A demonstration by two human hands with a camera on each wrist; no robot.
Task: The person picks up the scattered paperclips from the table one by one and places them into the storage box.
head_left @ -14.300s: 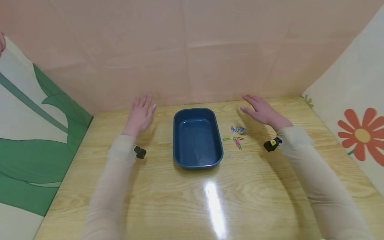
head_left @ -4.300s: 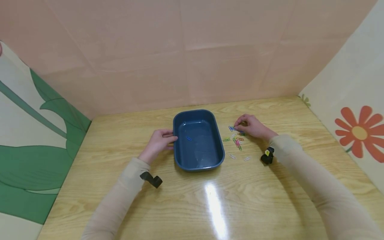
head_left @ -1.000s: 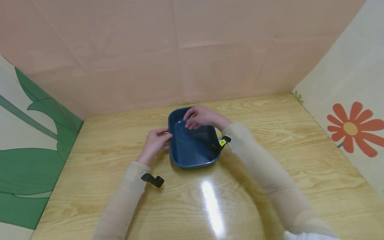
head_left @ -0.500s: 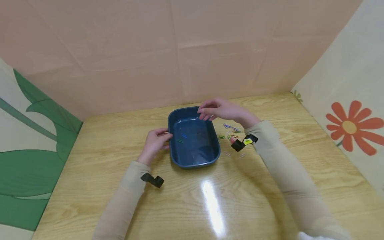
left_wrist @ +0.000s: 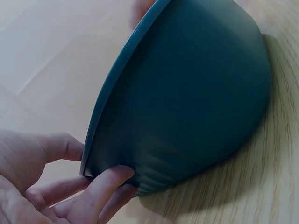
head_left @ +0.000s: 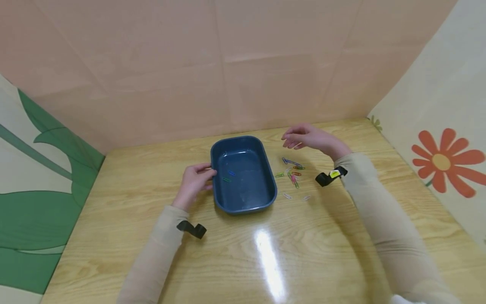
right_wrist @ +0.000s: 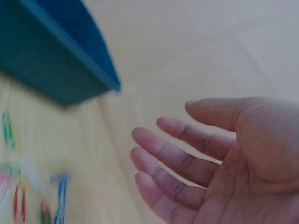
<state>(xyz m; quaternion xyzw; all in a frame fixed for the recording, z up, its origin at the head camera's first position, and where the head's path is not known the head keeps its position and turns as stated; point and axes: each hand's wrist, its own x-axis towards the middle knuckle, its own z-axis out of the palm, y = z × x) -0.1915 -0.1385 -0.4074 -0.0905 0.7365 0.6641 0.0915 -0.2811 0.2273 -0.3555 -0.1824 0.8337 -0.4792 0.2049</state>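
A dark blue rectangular tray [head_left: 244,185] stands on the table in the head view. My left hand [head_left: 193,183] grips its left side; in the left wrist view the thumb is at the rim and the curled fingers [left_wrist: 110,186] lie against the outer wall. Inside the tray lie a blue paper clip [head_left: 231,173] and a green paper clip [head_left: 226,180]. My right hand [head_left: 309,137] hovers beyond the tray's right side, fingers loosely bent and holding nothing, as the right wrist view shows. Below it a loose group of coloured paper clips [head_left: 297,173] lies on the table.
Two pale paper clips lie nearer me, one of them a white paper clip [head_left: 287,196] close to the tray. The wooden table [head_left: 190,261] ends at a pink backdrop [head_left: 171,84]. A panel with a red flower [head_left: 442,162] stands at the right.
Earlier the tray was bare and both hands were apart from it; my left hand has since taken its side. Blue, then green paper clips appeared inside. My right hand has moved right, off the tray.
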